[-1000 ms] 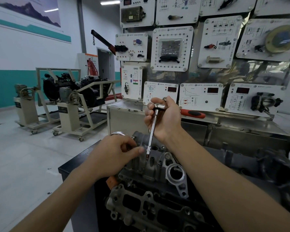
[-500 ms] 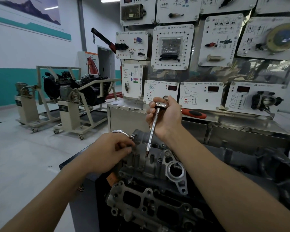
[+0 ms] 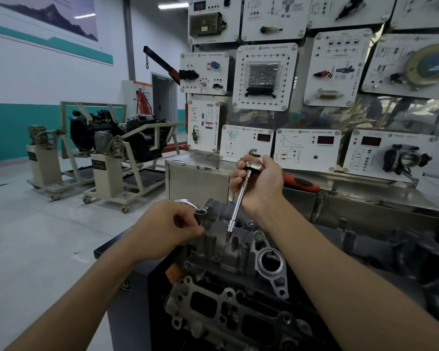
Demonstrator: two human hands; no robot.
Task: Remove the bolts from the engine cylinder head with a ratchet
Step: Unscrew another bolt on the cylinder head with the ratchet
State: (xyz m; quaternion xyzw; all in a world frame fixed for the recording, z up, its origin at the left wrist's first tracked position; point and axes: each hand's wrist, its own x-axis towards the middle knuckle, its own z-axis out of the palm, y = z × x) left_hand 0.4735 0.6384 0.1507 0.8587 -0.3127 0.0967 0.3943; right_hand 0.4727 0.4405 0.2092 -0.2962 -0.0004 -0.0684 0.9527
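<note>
Lettering on the wall panels cannot be read.

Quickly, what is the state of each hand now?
Left hand: fingers curled, holding cannot be told.
Right hand: closed, holding the ratchet.

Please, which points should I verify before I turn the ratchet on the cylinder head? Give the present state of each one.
1. The right hand grips the ratchet: ok.
2. The extension stands upright: not ok, it is tilted.
3. The bit tip is seated: cannot tell.
4. The left hand touches the cylinder head: ok.
5. The left hand is apart from the extension: ok.
</note>
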